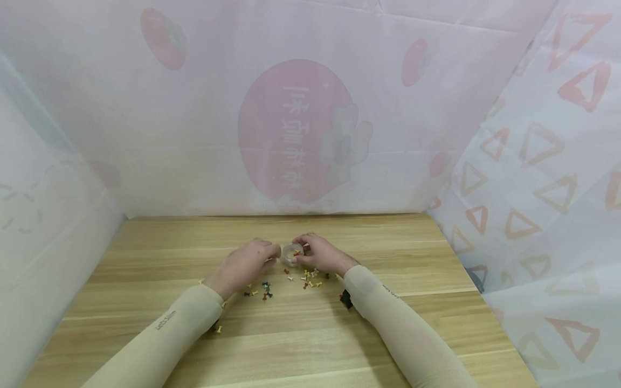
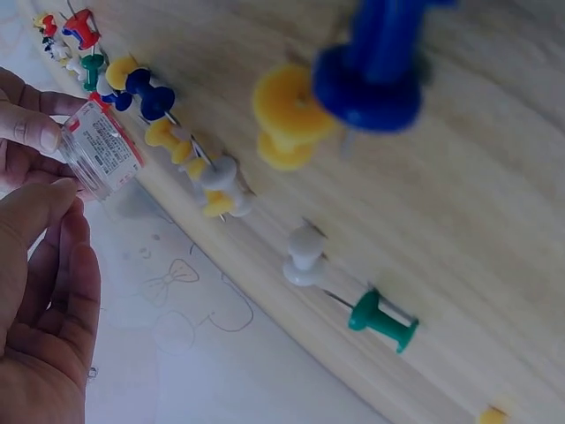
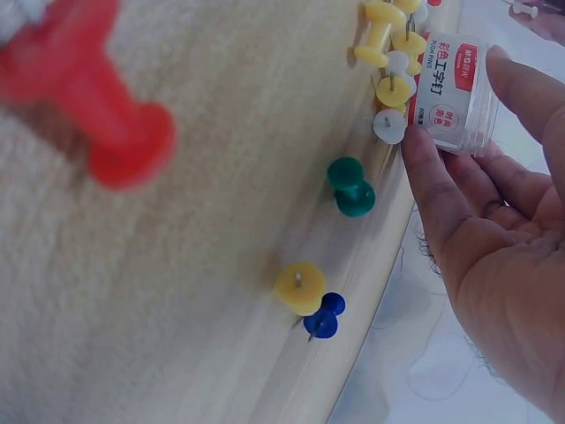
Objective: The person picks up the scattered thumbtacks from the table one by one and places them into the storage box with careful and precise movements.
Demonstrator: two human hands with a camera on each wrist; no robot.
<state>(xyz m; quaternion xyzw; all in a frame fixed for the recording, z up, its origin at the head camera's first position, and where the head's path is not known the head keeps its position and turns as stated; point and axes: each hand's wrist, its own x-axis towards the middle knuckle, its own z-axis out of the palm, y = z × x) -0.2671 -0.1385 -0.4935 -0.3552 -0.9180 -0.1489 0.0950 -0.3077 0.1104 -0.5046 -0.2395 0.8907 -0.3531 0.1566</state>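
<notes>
My right hand point(image 1: 322, 254) holds a small clear jar point(image 1: 289, 255) with a red and white push pin label point(image 3: 448, 88) between thumb and fingers. A few push pins show inside the jar in the head view. Just left of the jar is my left hand point(image 1: 247, 264), its thumb and fingertips brought together near the jar's mouth in the left wrist view. A white push pin point(image 3: 524, 10) shows at those fingertips in the right wrist view. Loose push pins lie below both hands, among them a green pin point(image 2: 382, 320) and a yellow pin point(image 3: 300, 287).
The wooden table point(image 1: 291, 345) carries scattered yellow, white, red, blue and green pins, some with bare points showing. More yellow pins point(image 1: 219, 329) lie by the left forearm. Printed cloth walls point(image 1: 194, 134) stand behind the table and on both sides.
</notes>
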